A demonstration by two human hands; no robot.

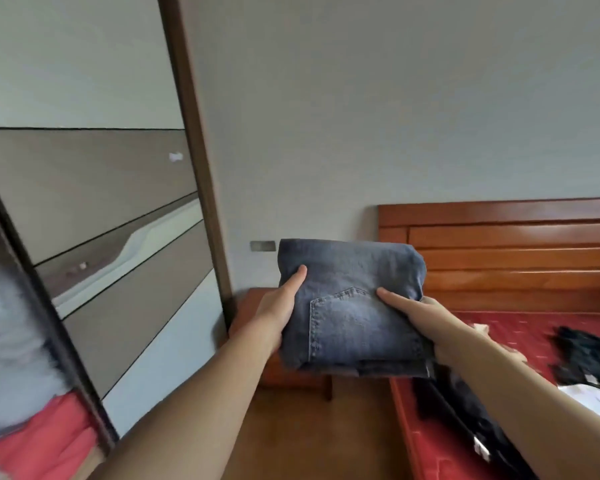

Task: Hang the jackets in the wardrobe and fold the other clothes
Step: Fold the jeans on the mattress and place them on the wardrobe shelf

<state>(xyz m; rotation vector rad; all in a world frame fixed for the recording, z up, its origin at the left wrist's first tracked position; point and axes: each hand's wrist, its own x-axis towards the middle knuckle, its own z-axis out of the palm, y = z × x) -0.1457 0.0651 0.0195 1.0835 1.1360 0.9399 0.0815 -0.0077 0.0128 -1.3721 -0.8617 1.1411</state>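
My fingers are hidden under the folded jeans (350, 306); only both thumbs show on top. Left edge: wardrobe (94, 237), its sliding door partly open, with a blurred pale and red garment (32, 410) cut off inside. Dark clothes (589, 358) on the bed (440, 445) run out of frame at the right. Open floor (309, 427) below the jeans, between wardrobe and bed; a wooden nightstand (253, 306) sits just behind them. Both arms stretched forward. My left hand (278, 306) grips the jeans' left side, my right hand (416, 317) the right side, held level in the air before the wall.
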